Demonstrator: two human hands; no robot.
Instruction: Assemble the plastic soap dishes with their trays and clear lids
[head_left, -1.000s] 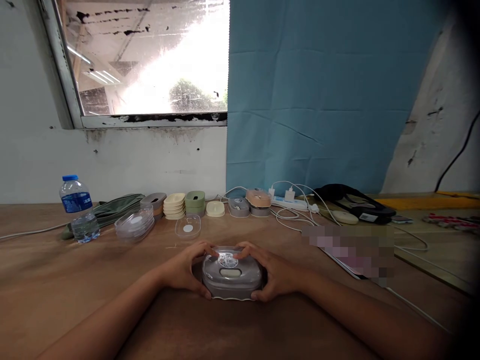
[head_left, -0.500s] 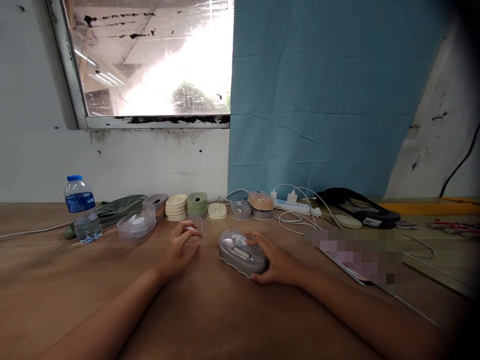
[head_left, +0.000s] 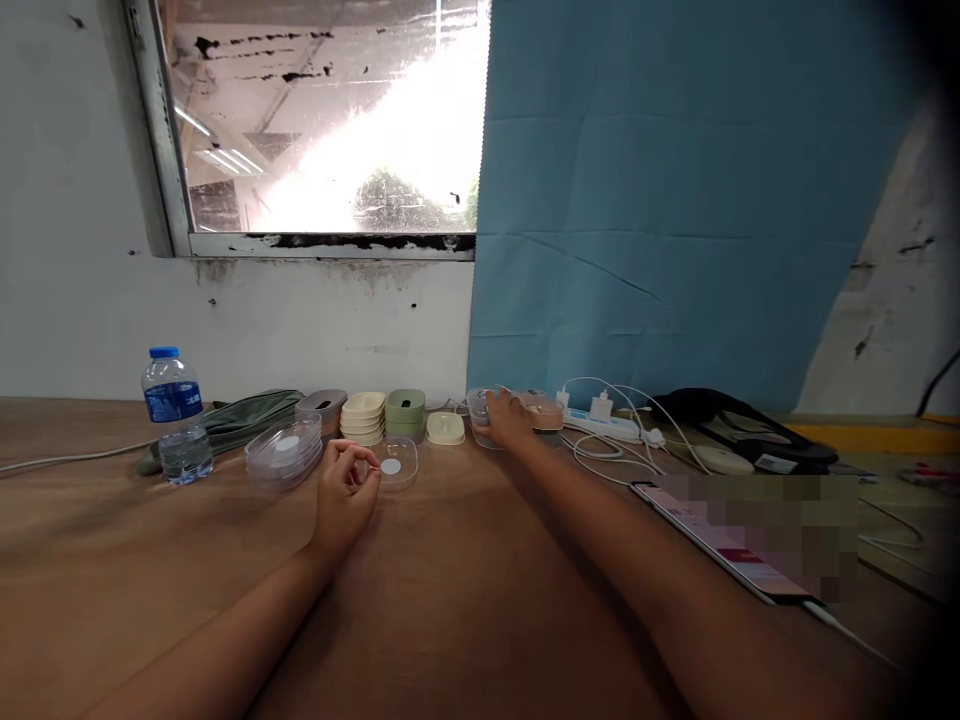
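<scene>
At 11 o'clock on the counter, the left hand curls its fingers beside a clear lid; whether pinching it, I cannot tell. Farther, at 12, the right hand clasps a clear-topped box; setting-down seems in hand, calling for steady release.

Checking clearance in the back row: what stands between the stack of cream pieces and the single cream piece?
The green container, seen in the head view, between the stack and the single cream piece.
</scene>
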